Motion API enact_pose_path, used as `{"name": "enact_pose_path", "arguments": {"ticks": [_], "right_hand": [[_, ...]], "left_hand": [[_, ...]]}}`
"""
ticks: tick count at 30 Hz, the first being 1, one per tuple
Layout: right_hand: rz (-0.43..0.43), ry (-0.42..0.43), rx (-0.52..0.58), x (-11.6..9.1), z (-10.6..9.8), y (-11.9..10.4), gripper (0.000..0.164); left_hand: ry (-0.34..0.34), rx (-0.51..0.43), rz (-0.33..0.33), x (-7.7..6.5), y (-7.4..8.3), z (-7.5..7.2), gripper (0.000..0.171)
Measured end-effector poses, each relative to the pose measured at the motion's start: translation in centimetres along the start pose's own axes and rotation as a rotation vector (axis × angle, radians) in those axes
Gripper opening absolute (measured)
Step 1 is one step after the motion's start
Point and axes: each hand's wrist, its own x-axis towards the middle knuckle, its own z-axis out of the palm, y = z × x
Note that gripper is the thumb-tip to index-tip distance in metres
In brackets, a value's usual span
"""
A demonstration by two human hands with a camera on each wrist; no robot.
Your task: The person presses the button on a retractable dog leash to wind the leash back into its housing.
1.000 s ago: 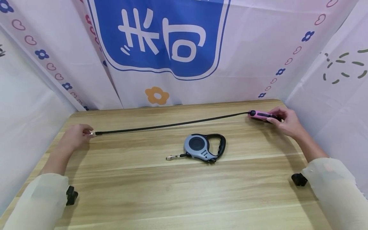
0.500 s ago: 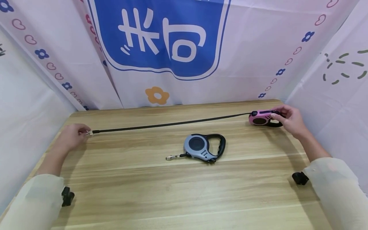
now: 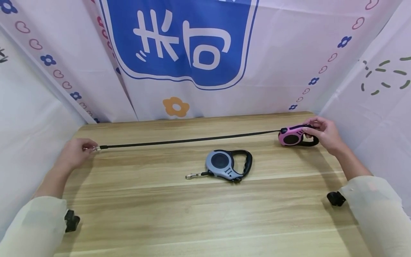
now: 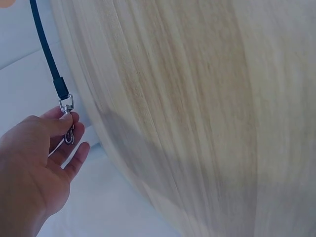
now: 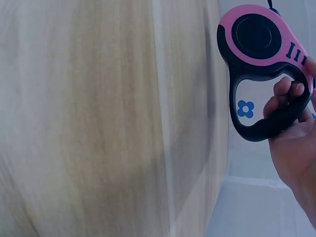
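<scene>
A pink and black retractable dog leash is held by its looped handle in my right hand, at the right back of the table. In the right wrist view the fingers curl through the handle. Its black strap runs pulled out across the table to the left. At the far end my left hand pinches the metal snap hook between thumb and fingers. A second retractable leash, grey-blue and black, lies between the hands with its hook pointing left.
The wooden table fills the lower view. A white printed cloth with a blue sign hangs behind it, and more white cloth walls the sides. Black wrist cameras sit under both sleeves.
My left hand has drawn the hook a little further left, lengthening the strap. My right hand has turned the pink leash so its round side and handle loop show. The grey-blue leash stays put.
</scene>
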Motion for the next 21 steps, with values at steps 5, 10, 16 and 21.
{"name": "enact_pose_path", "arguments": {"ticks": [5,10,16,21], "right_hand": [[0.022,-0.025,0.03,-0.07,0.17,-0.22,0.015],[0.042,-0.034,0.144,-0.3,0.32,-0.43,0.015],[0.011,-0.029,0.272,-0.26,0.68,-0.63,0.023],[0.045,0.008,0.312,0.03,0.88,-0.78,0.023]], "left_hand": [[0.004,0.005,0.001,-0.26,0.05,-0.17,0.018],[0.006,0.013,-0.001,-0.25,0.25,-0.19,0.018],[0.003,0.01,-0.009,-0.33,0.33,-0.17,0.018],[-0.001,0.008,-0.034,-0.53,0.14,-0.15,0.018]]}}
